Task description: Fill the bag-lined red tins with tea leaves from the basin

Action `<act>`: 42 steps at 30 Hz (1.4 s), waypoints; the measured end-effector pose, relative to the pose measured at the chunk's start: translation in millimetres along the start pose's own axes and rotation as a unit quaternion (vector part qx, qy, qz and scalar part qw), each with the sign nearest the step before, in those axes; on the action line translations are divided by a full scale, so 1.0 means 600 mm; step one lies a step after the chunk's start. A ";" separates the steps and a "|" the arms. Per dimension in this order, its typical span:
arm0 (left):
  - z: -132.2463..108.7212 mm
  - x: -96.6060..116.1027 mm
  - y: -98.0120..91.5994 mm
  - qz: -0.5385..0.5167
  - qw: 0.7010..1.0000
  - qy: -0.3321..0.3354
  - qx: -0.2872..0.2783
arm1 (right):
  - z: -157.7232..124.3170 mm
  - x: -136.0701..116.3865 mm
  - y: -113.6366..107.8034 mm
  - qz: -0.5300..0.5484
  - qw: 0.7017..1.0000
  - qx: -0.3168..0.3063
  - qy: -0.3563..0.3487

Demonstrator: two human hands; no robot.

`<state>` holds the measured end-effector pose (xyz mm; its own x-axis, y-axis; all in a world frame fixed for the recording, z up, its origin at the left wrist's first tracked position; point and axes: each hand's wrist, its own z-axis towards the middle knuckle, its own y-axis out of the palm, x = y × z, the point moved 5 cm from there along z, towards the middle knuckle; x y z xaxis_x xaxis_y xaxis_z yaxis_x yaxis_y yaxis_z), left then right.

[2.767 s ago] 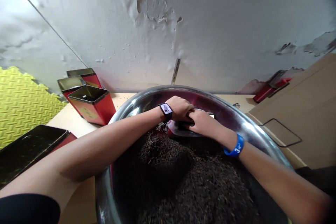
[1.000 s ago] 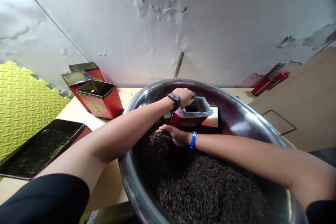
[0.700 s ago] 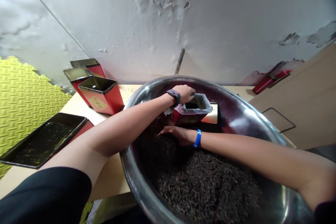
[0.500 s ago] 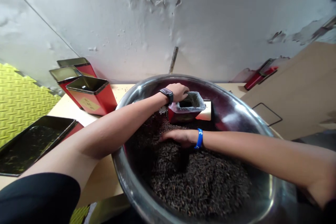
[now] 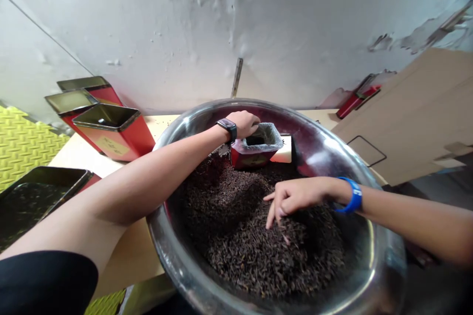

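A big steel bowl holds a heap of dark loose tea leaves. A red tin with a plastic liner stands inside the bowl at its far side. My left hand, with a dark watch on the wrist, grips the tin's near left rim. My right hand, with a blue wristband, hovers over the tea with its fingers spread and pointing down, and holds nothing.
Three open red tins stand at the back left of the pale table. A dark tray with tea lies at the left. Brown cardboard leans at the right. A peeling white wall is behind.
My right hand has swung from the left of the tea heap, beside the tin, to the right and lifted off the leaves. My left hand stays on the tin.
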<state>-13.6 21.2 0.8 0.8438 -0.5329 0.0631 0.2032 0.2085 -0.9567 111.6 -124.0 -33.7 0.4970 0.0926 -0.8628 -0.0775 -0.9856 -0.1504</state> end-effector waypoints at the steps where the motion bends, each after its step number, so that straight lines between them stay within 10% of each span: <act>1: 0.000 0.001 -0.001 -0.001 1.000 0.001 0.000 | -0.014 -0.002 -0.003 -0.016 1.000 0.006 -0.006; 5: -0.002 0.005 -0.005 0.001 1.000 0.007 0.005 | -0.056 0.030 -0.030 0.024 0.986 0.167 -0.001; 9: -0.004 0.004 -0.006 0.003 1.000 0.006 0.010 | -0.084 0.116 -0.057 0.146 0.872 0.463 0.061; 12: -0.005 0.005 -0.006 0.000 1.000 0.006 0.013 | -0.086 0.155 -0.055 0.196 0.803 0.554 0.099; 42: -0.006 0.008 -0.012 0.000 1.000 0.010 0.002 | 0.091 0.107 -0.030 0.191 0.897 0.396 -0.051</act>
<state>-12.7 14.1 6.7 0.8335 -0.5494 0.0575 0.2049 0.2108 -0.9558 97.6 -92.7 -113.0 0.2251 -0.1784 -0.9579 -0.8345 -0.5427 -0.0950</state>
